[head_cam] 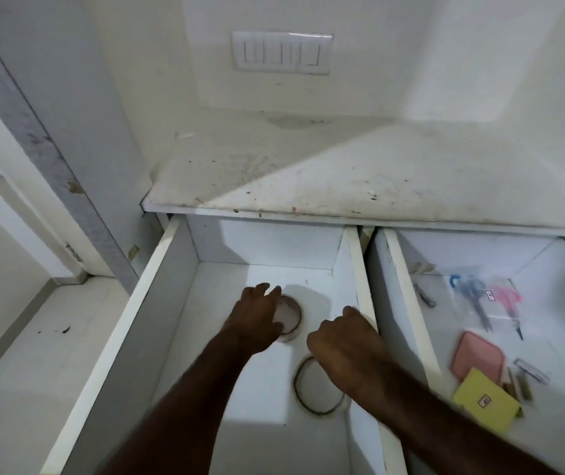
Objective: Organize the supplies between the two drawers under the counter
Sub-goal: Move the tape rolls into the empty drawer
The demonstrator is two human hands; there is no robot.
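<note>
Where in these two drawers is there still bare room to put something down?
Left drawer: bare floor left of the round tin and ring, along its left wall. Right drawer: crowded with scissors, pink lid, yellow pad; little bare floor shows.

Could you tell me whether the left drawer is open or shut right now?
Open: the left drawer is pulled out from under the counter, its floor showing.
</note>
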